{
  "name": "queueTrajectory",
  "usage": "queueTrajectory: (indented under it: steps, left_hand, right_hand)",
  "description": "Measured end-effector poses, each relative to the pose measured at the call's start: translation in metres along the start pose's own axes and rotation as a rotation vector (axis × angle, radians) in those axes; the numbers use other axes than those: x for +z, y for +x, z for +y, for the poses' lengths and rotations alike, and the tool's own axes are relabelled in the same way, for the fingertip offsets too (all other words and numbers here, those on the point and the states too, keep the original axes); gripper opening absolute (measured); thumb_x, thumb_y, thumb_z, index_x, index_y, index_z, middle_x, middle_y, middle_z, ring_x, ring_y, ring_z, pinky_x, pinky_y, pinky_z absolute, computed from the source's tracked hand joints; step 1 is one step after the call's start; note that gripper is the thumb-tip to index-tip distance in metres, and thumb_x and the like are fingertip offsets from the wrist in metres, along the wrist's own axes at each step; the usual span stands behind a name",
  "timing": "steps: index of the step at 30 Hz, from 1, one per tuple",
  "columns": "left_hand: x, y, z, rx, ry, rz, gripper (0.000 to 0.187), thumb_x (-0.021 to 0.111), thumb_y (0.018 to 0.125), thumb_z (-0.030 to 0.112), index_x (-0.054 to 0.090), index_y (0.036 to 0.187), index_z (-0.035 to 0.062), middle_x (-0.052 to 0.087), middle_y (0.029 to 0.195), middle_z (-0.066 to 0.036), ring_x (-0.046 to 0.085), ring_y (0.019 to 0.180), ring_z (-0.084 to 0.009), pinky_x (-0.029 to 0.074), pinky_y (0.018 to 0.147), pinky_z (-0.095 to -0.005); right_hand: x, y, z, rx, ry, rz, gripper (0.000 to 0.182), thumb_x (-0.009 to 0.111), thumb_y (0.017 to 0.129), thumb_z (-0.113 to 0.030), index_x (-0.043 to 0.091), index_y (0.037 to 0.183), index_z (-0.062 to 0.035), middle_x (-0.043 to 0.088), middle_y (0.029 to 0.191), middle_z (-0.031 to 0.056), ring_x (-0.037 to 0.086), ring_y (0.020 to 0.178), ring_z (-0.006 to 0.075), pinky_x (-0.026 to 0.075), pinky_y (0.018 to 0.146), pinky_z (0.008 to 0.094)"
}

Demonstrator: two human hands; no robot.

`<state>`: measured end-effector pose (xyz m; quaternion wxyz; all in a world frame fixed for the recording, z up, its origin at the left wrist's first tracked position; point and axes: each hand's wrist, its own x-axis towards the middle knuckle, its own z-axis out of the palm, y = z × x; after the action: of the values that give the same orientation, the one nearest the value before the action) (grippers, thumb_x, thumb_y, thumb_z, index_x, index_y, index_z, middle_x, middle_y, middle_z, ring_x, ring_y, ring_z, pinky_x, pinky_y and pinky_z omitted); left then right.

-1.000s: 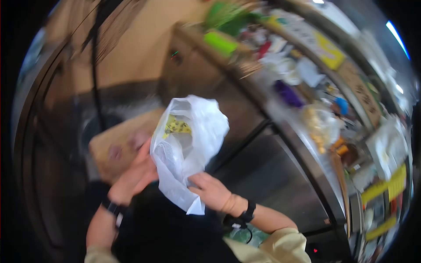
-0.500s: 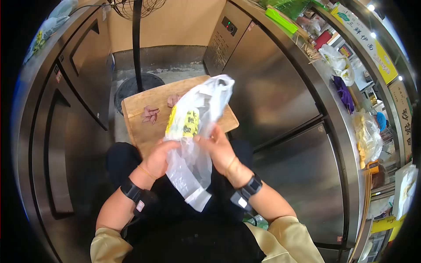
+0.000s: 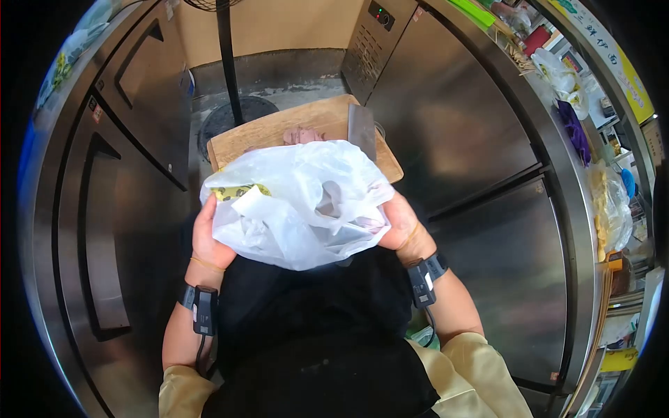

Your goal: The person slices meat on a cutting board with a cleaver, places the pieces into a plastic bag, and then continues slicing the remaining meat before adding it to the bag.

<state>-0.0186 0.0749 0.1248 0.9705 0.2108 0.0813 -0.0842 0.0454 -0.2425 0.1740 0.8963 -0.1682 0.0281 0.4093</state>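
Observation:
A white plastic bag (image 3: 300, 202) with a yellow printed patch is spread wide between my two hands, above my lap. My left hand (image 3: 211, 237) grips its left side, and my right hand (image 3: 401, 221) grips its right side. Fingers of both hands are partly hidden by the plastic. Behind the bag, a wooden board (image 3: 244, 139) holds pieces of pinkish meat (image 3: 303, 135), partly covered by the bag. A cleaver blade (image 3: 362, 129) lies on the board's right part; its handle is not visible.
Steel cabinets stand on the left (image 3: 139, 209) and right (image 3: 453, 118). A black pole (image 3: 228, 63) rises from a round dark base (image 3: 251, 111) behind the board. Plastic bags (image 3: 610, 209) and other items crowd the right counter.
The bag has gone from hanging narrow and upright to spread out sideways. My hands have moved apart to its two sides. The cleaver blade now shows, and the view has shifted slightly.

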Motion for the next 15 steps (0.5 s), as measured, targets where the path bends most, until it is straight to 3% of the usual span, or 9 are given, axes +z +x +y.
queueTrajectory:
  steps: [3, 6, 10, 13, 15]
  left_hand:
    - [0.002, -0.004, 0.011, 0.068, 0.016, 0.064, 0.044, 0.036, 0.101, 0.031, 0.049, 0.132, 0.0019, 0.056, 0.133, -0.012, 0.053, 0.121, -0.0297, 0.041, 0.103, -0.0413]
    - [0.001, -0.007, 0.012, 0.018, -0.012, 0.045, 0.043, 0.037, 0.100, 0.028, 0.050, 0.131, 0.0014, 0.056, 0.133, -0.012, 0.053, 0.121, -0.0296, 0.041, 0.103, -0.0414]
    - [0.010, -0.005, 0.008, 0.023, 0.005, -0.030, 0.046, 0.048, 0.096, 0.032, 0.050, 0.131, 0.0024, 0.057, 0.130, -0.012, 0.053, 0.120, -0.0296, 0.041, 0.103, -0.0427]
    - [0.023, -0.002, -0.008, -0.012, -0.005, -0.014, 0.048, 0.047, 0.097, 0.032, 0.047, 0.134, 0.0026, 0.055, 0.133, -0.014, 0.053, 0.121, -0.0302, 0.040, 0.104, -0.0440]
    - [0.022, -0.001, -0.019, -0.097, 0.009, -0.049, 0.050, 0.054, 0.095, 0.033, 0.046, 0.135, 0.0041, 0.054, 0.132, -0.015, 0.053, 0.121, -0.0297, 0.041, 0.104, -0.0436]
  right_hand:
    - [-0.011, -0.018, -0.014, -0.034, -0.044, 0.077, 0.046, 0.047, 0.098, -0.030, 0.049, 0.133, -0.0006, 0.057, 0.130, 0.0146, 0.055, 0.118, 0.0290, 0.041, 0.106, 0.0449]
    - [-0.017, -0.034, -0.021, -0.144, -0.148, 0.039, 0.049, 0.051, 0.095, -0.032, 0.048, 0.133, -0.0007, 0.057, 0.130, 0.0147, 0.055, 0.118, 0.0275, 0.045, 0.102, 0.0426]
    - [-0.018, -0.031, -0.016, -0.182, -0.203, -0.052, 0.054, 0.058, 0.090, -0.028, 0.046, 0.134, 0.0015, 0.056, 0.131, 0.0161, 0.055, 0.119, 0.0295, 0.043, 0.104, 0.0430]
    - [-0.022, -0.027, 0.000, -0.083, -0.319, -0.010, 0.057, 0.067, 0.086, -0.020, 0.045, 0.134, 0.0018, 0.058, 0.128, 0.0136, 0.058, 0.114, 0.0245, 0.045, 0.103, 0.0398]
    - [-0.017, -0.016, 0.014, 0.009, -0.410, 0.006, 0.062, 0.071, 0.084, -0.021, 0.045, 0.135, 0.0011, 0.058, 0.127, 0.0115, 0.058, 0.113, 0.0211, 0.046, 0.101, 0.0358]
